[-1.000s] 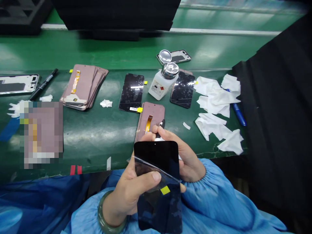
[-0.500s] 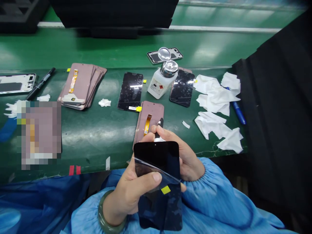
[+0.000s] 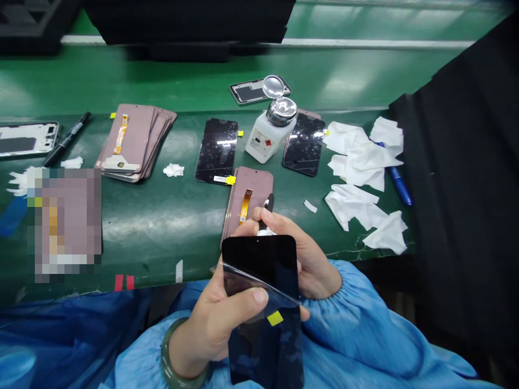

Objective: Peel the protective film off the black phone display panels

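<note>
— What's in the hands?
— The left hand (image 3: 219,319) grips a black phone screen (image 3: 263,302), thumb pressing its film; behind it, right hand (image 3: 308,259) pinches a pen (image 3: 267,208).
— Containers?
— White dispenser bottle (image 3: 265,138), lid open, contents unseen, well beyond the fingers.

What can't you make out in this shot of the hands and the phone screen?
Head view only:
- Right hand: fingers and most of the pen are hidden behind the black screen panel.
- Left hand: its fingers are behind that panel; only the thumb shows.
- Panel's lower end: blends into dark film; edge unclear.
- Bottle label: too small to read.
- Pixelated patch at left: blurred out.
</note>
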Demonstrator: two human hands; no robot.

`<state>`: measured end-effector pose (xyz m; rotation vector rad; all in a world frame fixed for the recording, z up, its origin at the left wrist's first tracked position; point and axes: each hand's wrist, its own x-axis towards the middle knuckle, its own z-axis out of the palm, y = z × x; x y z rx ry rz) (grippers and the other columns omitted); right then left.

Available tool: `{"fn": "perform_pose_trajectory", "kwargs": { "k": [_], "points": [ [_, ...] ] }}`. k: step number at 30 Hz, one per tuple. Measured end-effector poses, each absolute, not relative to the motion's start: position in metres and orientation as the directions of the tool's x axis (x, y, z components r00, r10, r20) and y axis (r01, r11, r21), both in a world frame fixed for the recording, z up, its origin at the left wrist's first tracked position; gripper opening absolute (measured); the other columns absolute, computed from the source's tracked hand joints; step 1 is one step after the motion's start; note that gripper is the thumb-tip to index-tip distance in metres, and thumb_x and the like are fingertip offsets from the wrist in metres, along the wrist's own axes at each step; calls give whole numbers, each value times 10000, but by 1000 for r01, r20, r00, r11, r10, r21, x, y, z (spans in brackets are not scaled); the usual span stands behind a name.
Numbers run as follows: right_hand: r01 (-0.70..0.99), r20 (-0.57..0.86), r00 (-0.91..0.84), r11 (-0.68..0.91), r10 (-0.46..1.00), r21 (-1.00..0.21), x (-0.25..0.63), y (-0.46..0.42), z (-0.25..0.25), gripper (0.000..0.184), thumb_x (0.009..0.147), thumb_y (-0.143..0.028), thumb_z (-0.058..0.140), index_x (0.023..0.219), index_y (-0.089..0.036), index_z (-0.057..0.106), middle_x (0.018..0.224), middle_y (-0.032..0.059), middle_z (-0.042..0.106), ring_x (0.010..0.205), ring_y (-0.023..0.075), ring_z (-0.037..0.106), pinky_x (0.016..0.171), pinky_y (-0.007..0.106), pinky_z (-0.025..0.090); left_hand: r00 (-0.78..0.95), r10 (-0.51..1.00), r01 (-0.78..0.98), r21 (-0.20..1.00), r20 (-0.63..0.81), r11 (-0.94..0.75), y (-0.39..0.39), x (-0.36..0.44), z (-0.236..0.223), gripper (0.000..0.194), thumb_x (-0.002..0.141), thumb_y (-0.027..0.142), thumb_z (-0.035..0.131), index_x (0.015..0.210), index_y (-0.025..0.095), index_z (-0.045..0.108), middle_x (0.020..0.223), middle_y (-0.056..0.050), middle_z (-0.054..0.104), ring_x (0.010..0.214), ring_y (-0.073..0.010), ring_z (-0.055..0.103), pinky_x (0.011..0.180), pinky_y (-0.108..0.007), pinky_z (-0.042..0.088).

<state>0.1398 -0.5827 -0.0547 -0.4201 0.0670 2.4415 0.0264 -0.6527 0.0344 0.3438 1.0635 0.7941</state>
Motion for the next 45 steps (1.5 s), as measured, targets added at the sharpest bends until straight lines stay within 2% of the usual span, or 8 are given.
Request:
{"fn": "perform_pose_trajectory", "kwargs": {
  "k": [3,6,11,16,19,28,40,45],
  "points": [
    [-642,-283,-734,-766,617,-7,141,-579,-59,452,734,-576,897,709,-197,650,486,-107,390,373,14,203,310,121,238,206,706,-417,592,-678,690,-650,29,42,907,979,272,694,1654,511,137,1366,-24,708,1055,-259,779,1049,-458,587],
    [-676,-308,-694,-736,651,-30,141,-577,-66,471,718,-569,913,685,-186,642,477,-115,334,395,12,165,320,104,227,204,704,-449,574,-680,685,-650,29,44,919,987,230,675,1640,552,112,1319,3,727,1039,-243,784,1012,-439,609],
    [-663,-313,-707,-749,635,-21,140,-578,-69,510,710,-568,915,627,-186,588,477,-115,310,404,16,151,318,110,248,171,708,-453,583,-686,674,-652,28,43,866,972,250,686,1658,449,196,1297,-42,736,1057,-284,778,1024,-501,600],
    [-660,-313,-707,-751,634,-29,137,-579,-67,475,721,-574,906,678,-192,627,478,-117,314,405,20,145,317,114,226,177,697,-449,573,-695,686,-652,27,42,819,967,255,690,1654,365,258,1137,-45,787,1036,-288,784,1039,-515,587],
    [-671,-312,-694,-740,649,-45,136,-577,-67,539,703,-566,919,599,-195,543,463,-112,313,394,21,180,318,119,210,164,697,-456,573,-698,681,-652,27,42,819,955,257,703,1645,364,275,1167,-47,778,1022,-288,787,1011,-508,603],
    [-658,-309,-707,-752,636,-42,138,-576,-62,618,690,-523,940,549,-198,434,426,-110,365,357,9,221,325,134,225,176,692,-490,547,-700,679,-649,22,43,814,973,213,693,1636,421,267,1153,-2,772,984,-215,793,847,-291,646],
    [-658,-352,-695,-752,627,-39,135,-574,-60,659,678,-539,942,528,-193,401,421,-117,354,356,2,212,319,111,245,171,719,-514,561,-674,649,-651,20,35,873,968,203,691,1664,412,206,1187,-26,775,973,-221,797,842,-300,657],
    [-654,-364,-693,-755,622,-47,136,-573,-58,566,676,-546,938,589,-197,502,411,-129,347,358,10,181,306,112,248,168,708,-522,547,-686,654,-654,20,33,862,974,178,673,1655,435,210,1150,-5,775,950,-216,799,835,-289,651]
  ]
}}
